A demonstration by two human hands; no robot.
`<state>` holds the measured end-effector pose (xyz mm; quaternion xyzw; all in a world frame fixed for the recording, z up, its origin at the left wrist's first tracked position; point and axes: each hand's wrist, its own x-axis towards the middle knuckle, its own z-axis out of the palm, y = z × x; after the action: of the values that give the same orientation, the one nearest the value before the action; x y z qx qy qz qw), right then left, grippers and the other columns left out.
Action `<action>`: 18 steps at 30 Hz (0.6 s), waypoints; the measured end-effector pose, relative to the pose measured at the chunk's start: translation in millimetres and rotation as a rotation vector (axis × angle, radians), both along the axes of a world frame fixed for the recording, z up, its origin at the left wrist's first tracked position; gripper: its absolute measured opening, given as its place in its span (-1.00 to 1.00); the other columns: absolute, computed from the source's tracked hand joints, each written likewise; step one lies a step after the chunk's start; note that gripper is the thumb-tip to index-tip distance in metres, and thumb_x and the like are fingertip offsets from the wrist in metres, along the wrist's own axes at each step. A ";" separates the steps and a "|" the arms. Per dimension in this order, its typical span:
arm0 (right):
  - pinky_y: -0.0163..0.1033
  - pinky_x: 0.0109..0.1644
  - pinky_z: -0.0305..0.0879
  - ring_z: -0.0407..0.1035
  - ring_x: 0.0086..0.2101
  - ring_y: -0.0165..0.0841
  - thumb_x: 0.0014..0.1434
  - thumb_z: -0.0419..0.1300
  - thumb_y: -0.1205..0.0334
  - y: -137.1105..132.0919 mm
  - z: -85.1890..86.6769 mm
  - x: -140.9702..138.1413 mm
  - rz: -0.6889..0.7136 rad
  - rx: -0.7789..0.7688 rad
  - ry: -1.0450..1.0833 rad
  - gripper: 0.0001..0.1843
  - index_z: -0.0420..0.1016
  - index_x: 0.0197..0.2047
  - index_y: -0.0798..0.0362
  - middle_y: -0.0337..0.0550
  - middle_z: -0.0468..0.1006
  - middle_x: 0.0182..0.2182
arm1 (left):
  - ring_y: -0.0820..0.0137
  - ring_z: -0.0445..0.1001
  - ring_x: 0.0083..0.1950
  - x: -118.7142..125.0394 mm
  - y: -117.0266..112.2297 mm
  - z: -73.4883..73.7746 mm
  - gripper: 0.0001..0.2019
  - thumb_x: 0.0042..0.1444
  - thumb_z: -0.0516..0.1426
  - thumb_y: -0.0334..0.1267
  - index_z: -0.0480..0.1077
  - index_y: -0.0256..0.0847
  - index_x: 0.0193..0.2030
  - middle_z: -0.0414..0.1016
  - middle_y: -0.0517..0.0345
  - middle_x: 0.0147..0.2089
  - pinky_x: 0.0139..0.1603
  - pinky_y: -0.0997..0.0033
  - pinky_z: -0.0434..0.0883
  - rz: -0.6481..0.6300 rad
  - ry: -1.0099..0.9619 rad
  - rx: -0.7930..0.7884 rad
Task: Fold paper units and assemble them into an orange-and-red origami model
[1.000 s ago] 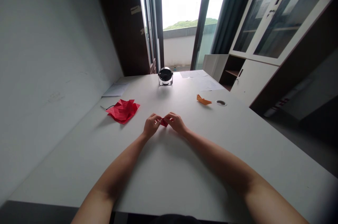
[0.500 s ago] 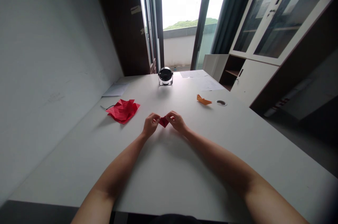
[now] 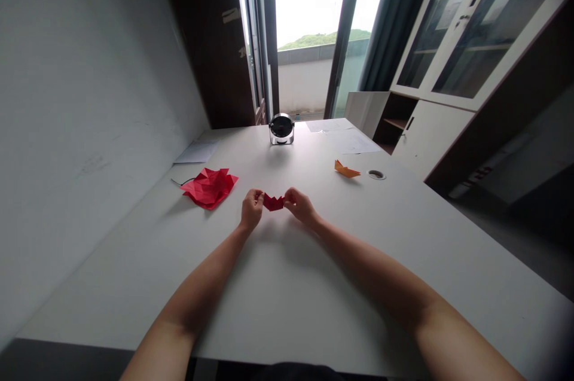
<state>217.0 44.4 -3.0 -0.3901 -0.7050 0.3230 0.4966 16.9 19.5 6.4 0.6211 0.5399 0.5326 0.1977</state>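
A small folded red paper piece (image 3: 273, 202) is stretched between my two hands just above the white table (image 3: 287, 285). My left hand (image 3: 252, 209) pinches its left end with closed fingers. My right hand (image 3: 299, 206) pinches its right end the same way. The paper shows a jagged upper edge between the fingertips.
A crumpled, creased red paper sheet (image 3: 208, 186) lies to the left. An orange folded paper shape (image 3: 345, 170) sits to the right beside a round cable hole (image 3: 375, 174). A small desk fan (image 3: 281, 128) and loose white sheets (image 3: 345, 139) are at the far end; a wall runs along the left.
My hands have drawn slightly apart and lifted a little, pulling the small red paper wider between them; more of it now shows.
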 end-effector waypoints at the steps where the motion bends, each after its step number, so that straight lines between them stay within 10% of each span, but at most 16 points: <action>1: -0.31 -0.33 0.33 0.34 -0.46 -0.41 0.06 0.17 0.28 -1.5 1.0 -0.3 0.009 0.014 -0.027 -0.89 0.41 -0.27 0.00 -0.28 0.51 -0.45 | 0.35 0.48 -0.27 1.0 -2.0 2.0 -0.84 0.29 0.07 -0.17 0.40 -0.18 -0.19 0.50 0.08 -0.27 -0.22 0.37 0.41 -0.006 0.033 0.016; 6: -0.28 -0.23 0.36 0.41 -0.41 -0.39 0.20 0.18 0.25 -10.8 9.5 -0.5 0.096 0.104 -0.190 -0.65 0.47 0.06 -0.06 -0.21 0.60 -0.32 | 0.34 0.47 -0.27 4.8 -8.5 8.8 -0.87 0.29 0.07 -0.21 0.40 -0.17 -0.21 0.49 0.06 -0.24 -0.22 0.36 0.40 -0.015 0.127 0.052; 18: -0.32 -0.27 0.28 0.39 -0.43 -0.43 0.31 0.14 0.19 -12.6 12.1 5.1 0.036 0.248 -0.345 -0.82 0.56 -0.25 -0.01 -0.17 0.58 -0.30 | 0.39 0.48 -0.32 -4.3 7.2 -5.9 -0.81 0.28 0.09 -0.11 0.37 -0.17 -0.23 0.51 0.14 -0.33 -0.28 0.41 0.43 0.073 -0.123 -0.053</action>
<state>222.1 31.7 9.1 -0.3629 -0.8206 0.1710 0.4071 12.6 26.6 0.5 0.5617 0.5628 0.5622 0.2272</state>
